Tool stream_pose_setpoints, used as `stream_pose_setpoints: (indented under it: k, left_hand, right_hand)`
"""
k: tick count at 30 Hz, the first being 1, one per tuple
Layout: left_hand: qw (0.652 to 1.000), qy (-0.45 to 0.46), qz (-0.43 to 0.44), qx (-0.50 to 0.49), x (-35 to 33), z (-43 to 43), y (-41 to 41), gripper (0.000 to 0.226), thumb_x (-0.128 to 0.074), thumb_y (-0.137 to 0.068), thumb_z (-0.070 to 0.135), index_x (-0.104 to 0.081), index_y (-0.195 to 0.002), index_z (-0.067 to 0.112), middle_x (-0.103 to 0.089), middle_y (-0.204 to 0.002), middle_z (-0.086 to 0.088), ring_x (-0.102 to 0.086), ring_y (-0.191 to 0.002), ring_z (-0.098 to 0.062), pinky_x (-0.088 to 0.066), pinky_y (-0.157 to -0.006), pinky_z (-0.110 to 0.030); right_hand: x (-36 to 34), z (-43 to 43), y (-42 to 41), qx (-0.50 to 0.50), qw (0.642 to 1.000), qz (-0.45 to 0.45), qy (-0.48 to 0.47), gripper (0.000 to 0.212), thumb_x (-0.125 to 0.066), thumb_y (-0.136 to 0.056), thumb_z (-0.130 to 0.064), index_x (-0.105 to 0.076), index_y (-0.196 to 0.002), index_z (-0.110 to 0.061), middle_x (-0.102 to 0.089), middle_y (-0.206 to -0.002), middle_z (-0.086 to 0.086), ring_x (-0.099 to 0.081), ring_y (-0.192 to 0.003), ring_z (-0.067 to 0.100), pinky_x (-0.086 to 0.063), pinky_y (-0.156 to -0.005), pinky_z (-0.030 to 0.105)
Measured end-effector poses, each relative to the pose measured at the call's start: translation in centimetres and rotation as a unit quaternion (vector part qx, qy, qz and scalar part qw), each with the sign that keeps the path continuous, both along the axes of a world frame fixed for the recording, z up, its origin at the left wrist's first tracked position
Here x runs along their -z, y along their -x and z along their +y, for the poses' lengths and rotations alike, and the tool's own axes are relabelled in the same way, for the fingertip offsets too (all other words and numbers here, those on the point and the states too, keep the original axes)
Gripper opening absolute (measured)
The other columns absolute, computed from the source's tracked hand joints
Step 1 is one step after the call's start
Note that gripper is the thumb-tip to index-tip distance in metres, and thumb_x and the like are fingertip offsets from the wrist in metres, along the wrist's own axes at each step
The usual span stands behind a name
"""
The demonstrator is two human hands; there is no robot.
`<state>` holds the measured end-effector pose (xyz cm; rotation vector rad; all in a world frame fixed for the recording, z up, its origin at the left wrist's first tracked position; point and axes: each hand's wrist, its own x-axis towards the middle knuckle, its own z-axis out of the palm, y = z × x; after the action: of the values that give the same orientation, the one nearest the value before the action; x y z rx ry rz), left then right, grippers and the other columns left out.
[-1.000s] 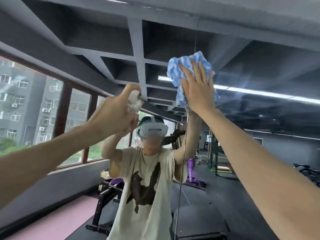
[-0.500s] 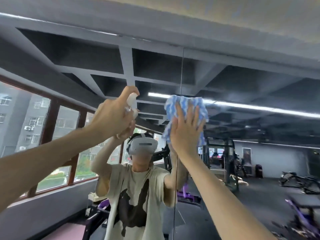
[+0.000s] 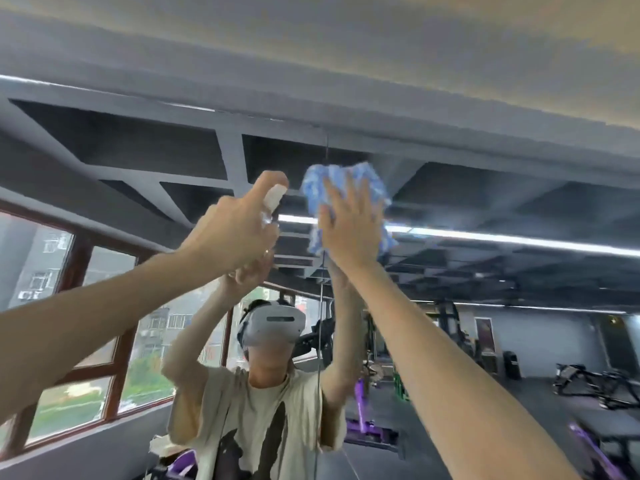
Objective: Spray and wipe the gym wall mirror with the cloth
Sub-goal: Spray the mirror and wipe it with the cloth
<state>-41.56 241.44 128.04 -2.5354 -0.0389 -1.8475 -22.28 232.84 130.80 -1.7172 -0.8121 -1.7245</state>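
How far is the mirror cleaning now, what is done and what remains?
Done: hard to tell, no wiped patch shows. In hand: the left hand grips the spray bottle, raised toward the mirror; the right hand presses the blue cloth flat on the upper glass. Left: probably the glass lower down.

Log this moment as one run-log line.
left hand: grips spray bottle, raised toward mirror | right hand: flat, presses blue cloth on upper mirror over panel seam
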Motion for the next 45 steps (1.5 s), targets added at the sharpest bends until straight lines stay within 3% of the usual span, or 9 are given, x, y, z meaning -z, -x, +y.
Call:
stream_pose_setpoints:
  k: [3, 9, 12, 15, 19, 23, 29, 36, 45]
  left_hand:
    - [1.000, 0.017, -0.021, -0.006, -0.7, -0.1, -0.8, 0.053, -0.056, -0.093, 0.016, -0.029, -0.136, 0.031, -0.059, -0.092, -0.003, -0.057, -0.057, -0.014, -0.041, -0.049, -0.021]
    - [0.999, 0.023, -0.026, -0.010, -1.7, -0.3, -1.7, 0.055, -0.058, -0.093, 0.014, -0.030, -0.138, 0.029, -0.055, -0.095, -0.001, -0.051, -0.051, -0.011, -0.038, -0.046, -0.018]
    - [0.999, 0.013, -0.035, -0.017, -2.2, 0.1, -1.9, 0.055, -0.056, -0.091, 0.012, -0.031, -0.135, 0.033, -0.062, -0.089, -0.001, -0.055, -0.050, -0.015, -0.040, -0.045, -0.022]
    - [0.998, 0.011, -0.057, -0.028, -2.6, 0.3, -2.1, 0.054, -0.055, -0.088, 0.013, -0.032, -0.132, 0.035, -0.061, -0.081, 0.002, -0.055, -0.054, -0.015, -0.037, -0.049, -0.025]
    - [0.997, 0.019, -0.065, -0.021, -2.5, 0.3, -2.1, 0.055, -0.058, -0.090, 0.009, -0.034, -0.136, 0.029, -0.054, -0.082, 0.004, -0.054, -0.052, -0.013, -0.034, -0.046, -0.017]
    - [0.998, 0.003, -0.050, -0.034, -2.1, 0.4, -2.5, 0.056, -0.058, -0.091, 0.011, -0.032, -0.137, 0.030, -0.056, -0.085, 0.001, -0.056, -0.051, -0.016, -0.036, -0.045, -0.017]
    - [0.998, 0.000, -0.055, -0.027, -1.9, -0.9, -3.3, 0.056, -0.056, -0.092, 0.011, -0.031, -0.138, 0.027, -0.055, -0.092, 0.000, -0.051, -0.050, -0.012, -0.034, -0.045, -0.017]
    - [0.995, 0.031, -0.072, -0.060, -1.2, 2.1, 1.1, 0.058, -0.056, -0.091, 0.006, -0.030, -0.138, 0.028, -0.052, -0.094, -0.004, -0.056, -0.057, -0.016, -0.039, -0.048, -0.018]
    - [0.986, 0.084, -0.079, -0.117, 0.8, 8.1, 6.3, 0.060, -0.060, -0.087, 0.000, -0.033, -0.137, 0.022, -0.053, -0.100, -0.007, -0.052, -0.052, -0.015, -0.036, -0.041, -0.018]
  right_hand:
    - [-1.5, -1.1, -1.4, 0.037, 0.987, -0.085, 0.128, 0.053, -0.015, -0.102, -0.048, -0.017, -0.153, -0.034, -0.012, -0.163, -0.002, -0.003, -0.151, 0.023, -0.002, -0.121, 0.050]
    - [-5.4, -7.3, -4.4, -0.021, 0.974, 0.166, -0.150, 0.051, -0.014, -0.105, -0.040, -0.009, -0.156, -0.031, 0.001, -0.164, 0.004, 0.008, -0.150, 0.028, 0.002, -0.118, 0.058]
    - [-3.9, 0.3, 0.6, 0.002, 1.000, -0.009, 0.020, 0.057, -0.003, -0.099, -0.041, -0.010, -0.155, -0.035, -0.002, -0.164, 0.001, 0.006, -0.150, 0.026, 0.005, -0.118, 0.059]
    - [-3.8, 1.0, 1.1, 0.051, 0.976, -0.105, 0.182, 0.053, -0.017, -0.101, -0.037, -0.017, -0.154, -0.033, -0.009, -0.164, -0.002, -0.001, -0.151, 0.023, 0.002, -0.118, 0.051]
    - [-5.1, -7.4, -5.7, 0.100, 0.993, -0.054, -0.013, 0.063, -0.038, -0.091, -0.016, -0.027, -0.152, -0.024, -0.022, -0.159, 0.004, -0.012, -0.148, 0.031, -0.023, -0.114, 0.057]
    - [-1.2, -9.5, -7.4, 0.001, 0.977, 0.142, -0.159, 0.052, -0.018, -0.106, -0.038, -0.008, -0.156, -0.030, 0.001, -0.164, 0.005, 0.005, -0.150, 0.029, 0.002, -0.120, 0.055]
    - [-1.1, -1.5, -1.8, 0.037, 0.989, -0.070, 0.125, 0.051, -0.015, -0.105, -0.042, -0.009, -0.155, -0.033, 0.002, -0.164, -0.001, 0.009, -0.150, 0.022, 0.002, -0.121, 0.050]
    - [-6.5, -4.0, -2.8, -0.013, 0.992, 0.094, -0.088, 0.051, -0.021, -0.106, -0.037, -0.015, -0.156, -0.027, -0.005, -0.164, 0.008, 0.004, -0.150, 0.031, 0.003, -0.118, 0.060]
    - [-6.4, 5.8, 4.7, 0.053, 0.962, -0.151, 0.223, 0.067, -0.043, -0.100, -0.029, -0.006, -0.155, -0.033, -0.002, -0.164, 0.000, 0.002, -0.151, 0.025, -0.001, -0.119, 0.055]
